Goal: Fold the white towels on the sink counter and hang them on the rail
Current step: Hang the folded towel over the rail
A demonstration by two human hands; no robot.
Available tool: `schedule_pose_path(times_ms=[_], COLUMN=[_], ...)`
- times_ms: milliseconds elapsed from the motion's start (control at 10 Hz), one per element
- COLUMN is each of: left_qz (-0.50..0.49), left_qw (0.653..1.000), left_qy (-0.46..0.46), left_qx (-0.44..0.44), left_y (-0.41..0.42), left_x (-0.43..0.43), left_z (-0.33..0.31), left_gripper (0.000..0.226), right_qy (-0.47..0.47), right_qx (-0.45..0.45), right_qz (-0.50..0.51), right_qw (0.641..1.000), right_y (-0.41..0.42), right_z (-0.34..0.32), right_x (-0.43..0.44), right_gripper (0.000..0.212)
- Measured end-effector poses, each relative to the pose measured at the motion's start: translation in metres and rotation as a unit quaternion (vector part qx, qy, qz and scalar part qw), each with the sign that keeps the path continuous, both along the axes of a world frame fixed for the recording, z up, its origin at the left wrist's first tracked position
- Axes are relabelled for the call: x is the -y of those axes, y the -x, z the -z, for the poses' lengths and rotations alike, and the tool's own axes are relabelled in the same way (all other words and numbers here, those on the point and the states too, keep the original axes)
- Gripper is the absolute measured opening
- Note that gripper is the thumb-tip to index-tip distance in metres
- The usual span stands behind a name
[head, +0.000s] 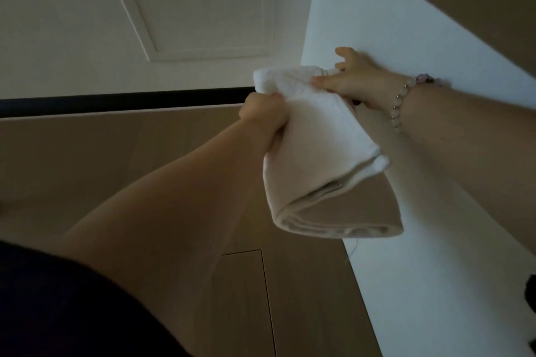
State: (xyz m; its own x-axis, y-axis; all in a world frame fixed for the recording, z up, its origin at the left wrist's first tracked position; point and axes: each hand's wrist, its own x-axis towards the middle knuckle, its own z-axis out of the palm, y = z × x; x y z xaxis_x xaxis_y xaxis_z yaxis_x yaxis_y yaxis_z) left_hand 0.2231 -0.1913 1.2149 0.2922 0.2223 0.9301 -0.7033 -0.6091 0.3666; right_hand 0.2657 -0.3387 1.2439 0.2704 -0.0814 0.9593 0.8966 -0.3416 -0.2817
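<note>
Left hand (262,116) curled tight, I grip the folded white towel (316,159) at its side. My right hand (358,81) has its thumb raised and one finger laid straight on the towel's top end; whether its other fingers hold anything I cannot tell. The towel hangs down between both hands.
</note>
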Motion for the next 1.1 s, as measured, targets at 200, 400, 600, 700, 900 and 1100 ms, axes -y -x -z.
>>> schedule_pose_path(times_ms=[200,400,600,700,900,1100], left_qz=[-0.009,-0.012,0.008,0.061,0.187,0.151], left_qw=[1.0,0.999,0.999,0.997,0.979,0.988], left_qy=[0.014,0.021,0.034,0.029,0.021,0.037], left_qx=[0.008,0.026,0.009,-0.022,-0.074,0.002], left_y=[0.006,0.009,0.02,0.025,0.02,0.024], left_x=[-0.002,-0.005,-0.016,-0.022,-0.041,-0.039], left_z=[-0.006,-0.009,-0.017,-0.006,0.015,0.002], left_gripper=[0.038,0.038,0.052,0.051,0.035,0.034], right_qy=[-0.076,-0.014,-0.06,-0.072,-0.056,-0.022], right_qx=[0.034,-0.096,-0.101,-0.089,-0.086,-0.111], right_qz=[0.117,-0.019,-0.098,-0.102,-0.123,-0.205], right_qw=[0.99,0.995,0.988,0.988,0.987,0.972], right_y=[0.024,0.036,0.025,0.026,0.032,0.039], right_z=[0.004,0.011,0.013,0.009,-0.001,0.007], right_x=[-0.009,-0.019,-0.029,-0.029,-0.038,-0.045], right_gripper=[0.046,0.035,0.054,0.037,0.042,0.028])
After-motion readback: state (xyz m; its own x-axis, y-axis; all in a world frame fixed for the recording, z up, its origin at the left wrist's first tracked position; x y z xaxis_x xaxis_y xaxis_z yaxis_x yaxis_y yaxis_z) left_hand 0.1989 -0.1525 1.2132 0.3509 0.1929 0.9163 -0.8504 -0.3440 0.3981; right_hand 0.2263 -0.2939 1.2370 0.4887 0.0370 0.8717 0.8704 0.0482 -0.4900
